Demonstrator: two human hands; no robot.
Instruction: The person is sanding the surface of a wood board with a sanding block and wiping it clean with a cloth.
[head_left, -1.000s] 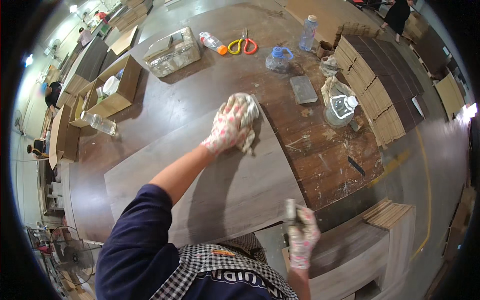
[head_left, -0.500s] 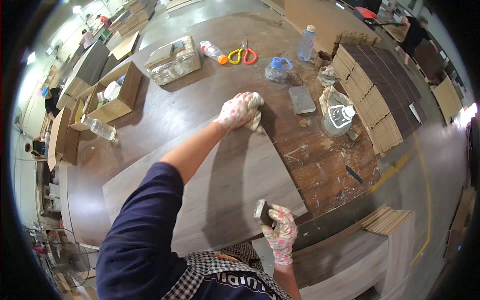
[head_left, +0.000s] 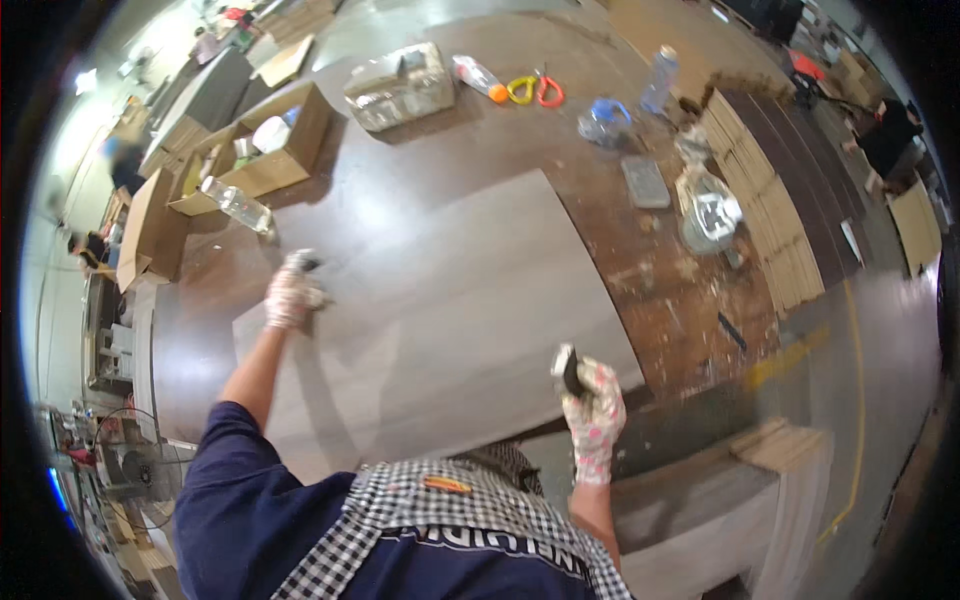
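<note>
A grey wood-grain board [head_left: 440, 310] lies flat on the brown worktable [head_left: 640, 300]. My left hand [head_left: 288, 295], in a white glove with pink dots, is at the board's far left edge. It is closed on a crumpled rag [head_left: 316, 296], partly hidden and blurred. Over the board's near right corner, my right hand [head_left: 596, 405], gloved alike, grips a small grey block [head_left: 566, 370] with a dark side, held up off the surface.
A clear bottle [head_left: 238, 205] and a cardboard box [head_left: 250, 175] stand at the left. Farther off are a taped package [head_left: 400, 88], scissors [head_left: 545, 90] and a blue-topped jug [head_left: 604, 124]. A cut-open plastic container [head_left: 712, 220] and stacked brown boards [head_left: 775, 200] are at the right.
My left hand has swept from the board's far right corner to its left edge with the rag. My right hand has risen slightly, still holding the block. The view has shifted.
</note>
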